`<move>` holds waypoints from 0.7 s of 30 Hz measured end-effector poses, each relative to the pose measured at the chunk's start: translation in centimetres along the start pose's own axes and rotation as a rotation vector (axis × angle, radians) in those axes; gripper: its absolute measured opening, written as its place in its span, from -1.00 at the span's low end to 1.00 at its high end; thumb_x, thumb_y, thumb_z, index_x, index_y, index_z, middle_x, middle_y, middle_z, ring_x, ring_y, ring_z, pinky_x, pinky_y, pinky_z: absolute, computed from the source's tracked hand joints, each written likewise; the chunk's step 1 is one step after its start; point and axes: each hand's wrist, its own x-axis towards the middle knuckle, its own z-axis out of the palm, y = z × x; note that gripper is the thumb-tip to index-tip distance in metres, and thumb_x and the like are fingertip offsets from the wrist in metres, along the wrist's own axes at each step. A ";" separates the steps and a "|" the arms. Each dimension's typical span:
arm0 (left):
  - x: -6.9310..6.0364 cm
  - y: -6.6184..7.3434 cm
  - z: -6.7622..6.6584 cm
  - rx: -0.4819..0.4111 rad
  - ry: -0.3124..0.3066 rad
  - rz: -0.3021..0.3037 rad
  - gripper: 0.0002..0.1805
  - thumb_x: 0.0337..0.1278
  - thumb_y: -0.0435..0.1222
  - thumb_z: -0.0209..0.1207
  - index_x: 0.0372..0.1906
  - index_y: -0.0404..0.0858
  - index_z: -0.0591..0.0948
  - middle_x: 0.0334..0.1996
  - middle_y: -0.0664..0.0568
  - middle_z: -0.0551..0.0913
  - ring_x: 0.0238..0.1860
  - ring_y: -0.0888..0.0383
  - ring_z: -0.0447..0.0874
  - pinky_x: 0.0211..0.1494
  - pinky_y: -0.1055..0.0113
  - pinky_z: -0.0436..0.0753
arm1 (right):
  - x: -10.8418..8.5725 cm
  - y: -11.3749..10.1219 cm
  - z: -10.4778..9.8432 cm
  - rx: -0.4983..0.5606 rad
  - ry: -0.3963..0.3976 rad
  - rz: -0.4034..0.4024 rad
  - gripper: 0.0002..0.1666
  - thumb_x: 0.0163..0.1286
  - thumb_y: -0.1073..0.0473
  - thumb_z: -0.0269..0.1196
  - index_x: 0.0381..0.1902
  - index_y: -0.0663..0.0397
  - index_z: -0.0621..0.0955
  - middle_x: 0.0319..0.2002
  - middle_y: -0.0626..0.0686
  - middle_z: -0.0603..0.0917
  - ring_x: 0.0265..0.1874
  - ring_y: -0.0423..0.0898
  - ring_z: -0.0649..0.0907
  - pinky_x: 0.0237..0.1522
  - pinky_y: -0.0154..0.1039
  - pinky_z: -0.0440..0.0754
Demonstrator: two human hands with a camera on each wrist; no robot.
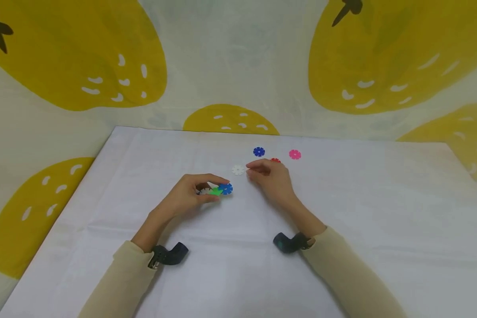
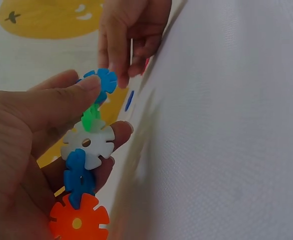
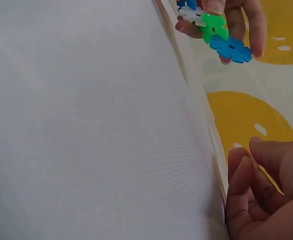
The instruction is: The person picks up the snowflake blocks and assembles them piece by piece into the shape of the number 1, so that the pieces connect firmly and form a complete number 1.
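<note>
My left hand (image 1: 179, 194) holds a chain of interlocked plastic snowflake discs between thumb and fingers, raised over the table. Along the chain in the left wrist view run a light blue disc (image 2: 107, 80), a green one (image 2: 90, 120), a white one (image 2: 101, 145), a darker blue one (image 2: 75, 172) and an orange one (image 2: 92, 222). The thumb lies against the light blue end. To the right, my right hand (image 1: 273, 181) has loosely bent fingers, and no disc shows between them. Its fingertips are beside a loose white disc (image 1: 237, 170).
Beyond the right hand lie a dark blue disc (image 1: 259, 152), a pink disc (image 1: 295, 154) and a partly covered red disc (image 1: 276, 160). A white cloth covers the table (image 1: 238, 274). Behind it hangs a fruit-patterned curtain (image 1: 238, 66). Each wrist wears a black camera mount (image 1: 171, 255).
</note>
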 end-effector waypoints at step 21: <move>0.2 0.1 0.2 0.011 0.005 0.025 -0.59 0.11 -0.47 0.22 0.08 -0.12 0.63 -0.01 0.08 0.65 -0.05 0.15 0.54 -0.03 0.16 0.56 | 1.8 0.2 1.6 -0.101 -0.007 0.019 -0.67 0.22 0.07 0.39 -0.03 -0.20 0.68 -0.21 -0.16 0.65 -0.28 -0.08 0.51 -0.25 -0.27 0.53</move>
